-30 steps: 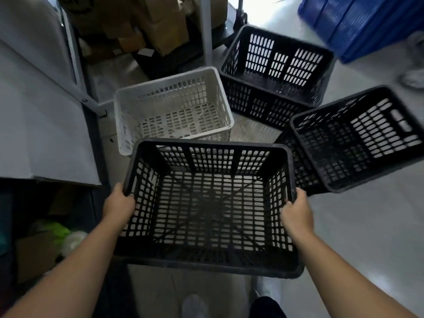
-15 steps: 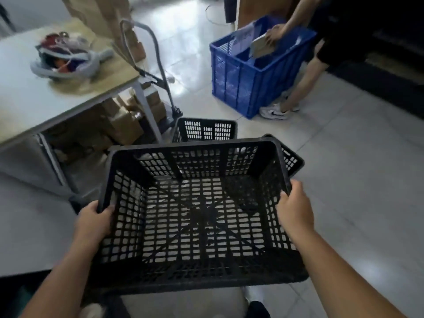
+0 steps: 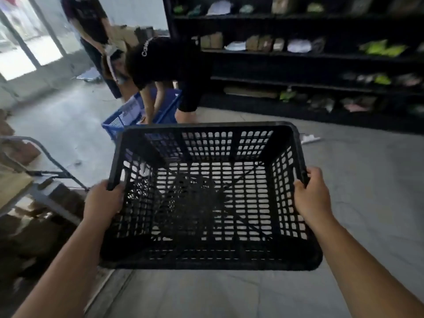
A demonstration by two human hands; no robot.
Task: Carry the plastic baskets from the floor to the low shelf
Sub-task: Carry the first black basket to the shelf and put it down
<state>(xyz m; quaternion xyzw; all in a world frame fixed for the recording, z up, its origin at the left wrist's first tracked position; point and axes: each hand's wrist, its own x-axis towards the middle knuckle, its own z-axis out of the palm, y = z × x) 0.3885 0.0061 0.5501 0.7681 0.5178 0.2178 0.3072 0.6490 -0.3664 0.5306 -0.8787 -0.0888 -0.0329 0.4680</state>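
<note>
Currently, you hold one black basket (image 3: 206,191) off the floor (image 3: 355,180), level in front of you. Your left hand (image 3: 104,201) is clamped over the left rim near the front corner; your right hand (image 3: 313,193) grips the right rim in the same way. The basket is empty: the pale floor shows through its slotted bottom and sides.

Beyond it, a blue crate (image 3: 137,115) stands on the floor, with a person in black (image 3: 165,65) bent over it, arms reaching inside. Its contents cannot be made out. A second person (image 3: 91,26) stands behind.

Dark shelves (image 3: 309,53) line the far wall to the right, holding bags and packets, too blurred to identify. The bottom shelf sits just above the floor, well apart from your basket. At the left edge, a bench (image 3: 13,189) corner and a trolley handle (image 3: 52,161) are visible.
</note>
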